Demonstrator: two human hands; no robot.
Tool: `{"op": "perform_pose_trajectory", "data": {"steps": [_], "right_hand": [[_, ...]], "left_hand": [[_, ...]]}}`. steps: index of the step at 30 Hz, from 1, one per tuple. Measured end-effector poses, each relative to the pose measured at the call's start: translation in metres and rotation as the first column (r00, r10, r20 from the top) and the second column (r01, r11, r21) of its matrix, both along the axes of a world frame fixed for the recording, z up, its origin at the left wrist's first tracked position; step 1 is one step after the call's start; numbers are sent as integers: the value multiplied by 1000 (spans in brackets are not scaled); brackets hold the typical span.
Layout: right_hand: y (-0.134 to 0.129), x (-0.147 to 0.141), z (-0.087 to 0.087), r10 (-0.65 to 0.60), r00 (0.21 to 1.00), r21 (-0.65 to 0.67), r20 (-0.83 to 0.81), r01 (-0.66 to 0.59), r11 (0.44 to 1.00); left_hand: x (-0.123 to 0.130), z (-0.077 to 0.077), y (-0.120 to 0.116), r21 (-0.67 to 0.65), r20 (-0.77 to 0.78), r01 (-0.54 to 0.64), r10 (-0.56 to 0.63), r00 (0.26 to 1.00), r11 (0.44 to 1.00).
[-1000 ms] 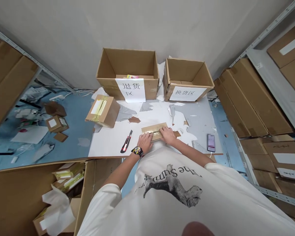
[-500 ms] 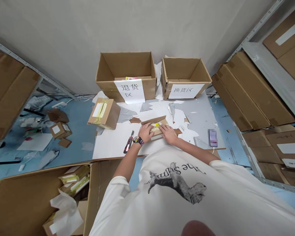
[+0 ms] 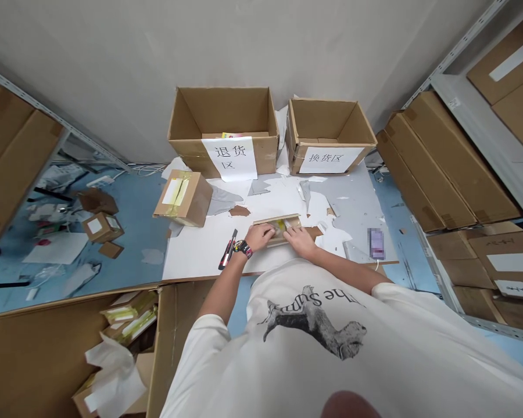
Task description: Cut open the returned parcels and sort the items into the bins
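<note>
A small opened cardboard box (image 3: 279, 239) lies at the table's front middle, its far flap raised and something yellow and clear inside. My left hand (image 3: 260, 236), with a watch at the wrist, grips the box's left part with bent fingers. On its right side my right hand (image 3: 300, 241) holds the box, fingertips over the inner edge. Left of my left hand lies a red and black box cutter (image 3: 228, 249). A taped carton (image 3: 183, 198) stands on the table's left part.
Two large open boxes with paper signs stand at the back, a left one (image 3: 224, 116) and a right one (image 3: 331, 125). A phone (image 3: 376, 243) lies at the right. Torn grey scraps (image 3: 224, 200) litter the table. A big carton (image 3: 70, 302) of parcels stands front left.
The small box's flaps stand more upright and its inside shows more. My left hand has curled its fingers more at the box's edge. The view has shifted slightly.
</note>
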State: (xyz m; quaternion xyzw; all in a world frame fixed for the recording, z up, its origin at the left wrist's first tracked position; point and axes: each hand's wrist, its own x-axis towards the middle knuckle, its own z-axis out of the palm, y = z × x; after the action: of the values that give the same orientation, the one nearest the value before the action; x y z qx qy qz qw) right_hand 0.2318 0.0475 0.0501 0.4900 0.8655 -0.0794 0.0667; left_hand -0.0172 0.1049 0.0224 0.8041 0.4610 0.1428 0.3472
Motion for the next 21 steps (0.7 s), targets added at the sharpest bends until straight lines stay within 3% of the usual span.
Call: {"op": "perform_pose_trajectory", "data": {"steps": [6,11,14,17,21], "right_hand": [[-7,10,-6,71,997,-91,-40,-75,993],[-10,16,-5,83,977,-160,-196,-116,980],[7,11,-2,-6,982,-260,-190,-45,965],[31,3,0,-64,996,-346,-61,39,938],[47,2,-5,9,1000,-246,-8,-11,969]], "left_hand": [[-8,-2,20,-101,-92,207,-216,972,973],[-6,-1,24,18,-180,284,-277,944,959],[-9,1,24,86,-201,277,-256,946,957],[-17,2,21,133,-178,289,-264,948,948],[-20,1,7,209,-110,370,-354,929,905]]}}
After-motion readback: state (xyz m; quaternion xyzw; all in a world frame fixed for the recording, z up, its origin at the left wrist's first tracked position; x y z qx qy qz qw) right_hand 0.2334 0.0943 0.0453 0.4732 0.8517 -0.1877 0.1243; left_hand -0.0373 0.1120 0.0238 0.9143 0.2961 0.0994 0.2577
